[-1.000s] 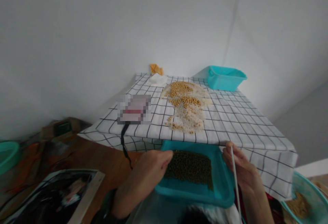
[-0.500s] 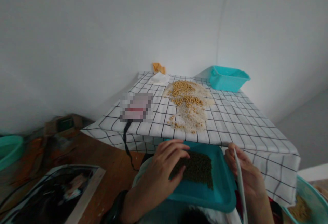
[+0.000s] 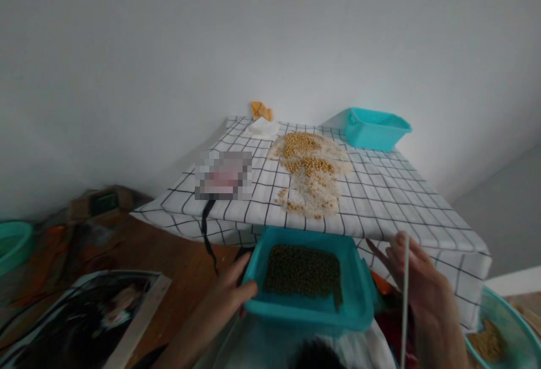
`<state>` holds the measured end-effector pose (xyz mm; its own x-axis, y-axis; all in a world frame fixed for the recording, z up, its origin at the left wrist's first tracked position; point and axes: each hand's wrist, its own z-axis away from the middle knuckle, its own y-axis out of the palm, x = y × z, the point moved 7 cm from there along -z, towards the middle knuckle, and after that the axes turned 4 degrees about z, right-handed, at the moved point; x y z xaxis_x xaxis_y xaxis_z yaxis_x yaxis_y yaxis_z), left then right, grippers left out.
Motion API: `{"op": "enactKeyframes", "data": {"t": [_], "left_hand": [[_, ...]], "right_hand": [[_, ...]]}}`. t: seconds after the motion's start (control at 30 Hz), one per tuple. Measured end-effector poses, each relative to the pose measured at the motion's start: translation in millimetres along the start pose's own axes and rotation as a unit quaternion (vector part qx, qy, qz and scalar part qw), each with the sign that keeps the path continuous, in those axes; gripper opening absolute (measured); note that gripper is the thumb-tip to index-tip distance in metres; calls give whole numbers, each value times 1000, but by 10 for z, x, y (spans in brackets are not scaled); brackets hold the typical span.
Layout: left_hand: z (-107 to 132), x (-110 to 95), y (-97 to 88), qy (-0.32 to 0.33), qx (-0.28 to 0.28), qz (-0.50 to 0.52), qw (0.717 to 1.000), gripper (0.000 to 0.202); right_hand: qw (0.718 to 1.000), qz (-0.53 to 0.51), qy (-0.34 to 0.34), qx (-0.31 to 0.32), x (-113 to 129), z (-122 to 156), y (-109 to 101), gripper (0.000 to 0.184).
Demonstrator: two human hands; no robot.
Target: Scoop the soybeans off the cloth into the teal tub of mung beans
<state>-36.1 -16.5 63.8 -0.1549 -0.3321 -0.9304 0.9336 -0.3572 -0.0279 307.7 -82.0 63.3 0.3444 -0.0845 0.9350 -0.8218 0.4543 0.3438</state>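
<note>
A teal tray holding dark green beans sits just in front of me, below the table's near edge. My left hand grips the tray's left rim, fingers curled round it. To the right of the tray, and clear of it, my right hand is closed round a thin white stick that stands upright. On the checked tablecloth lies a pile of yellow soybeans mixed with white rice.
A second teal tub stands at the table's far right by the wall. White and orange cloths lie at the far edge. A blurred pink item with a black strap sits left. A teal bowl is at lower right, a framed picture lower left.
My left hand has come off the green beans and moved to the tray's left rim. The right hand has let go of the tray's right side and drawn right with the stick.
</note>
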Motion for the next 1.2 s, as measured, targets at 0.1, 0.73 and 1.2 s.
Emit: {"op": "enactKeyframes", "data": {"t": [0.1, 0.73, 1.2], "left_hand": [[-44, 1, -62, -15, -21, -10, 1000, 24], [-50, 187, 7, -7, -137, -45, 989, 65], [-31, 200, -63, 35, -133, -37, 990, 65]], "right_hand": [[996, 26, -29, -81, 131, -71, -212, 30], [952, 138, -212, -173, 655, -263, 76, 30], [954, 149, -219, -139, 693, -294, 156, 31]]}}
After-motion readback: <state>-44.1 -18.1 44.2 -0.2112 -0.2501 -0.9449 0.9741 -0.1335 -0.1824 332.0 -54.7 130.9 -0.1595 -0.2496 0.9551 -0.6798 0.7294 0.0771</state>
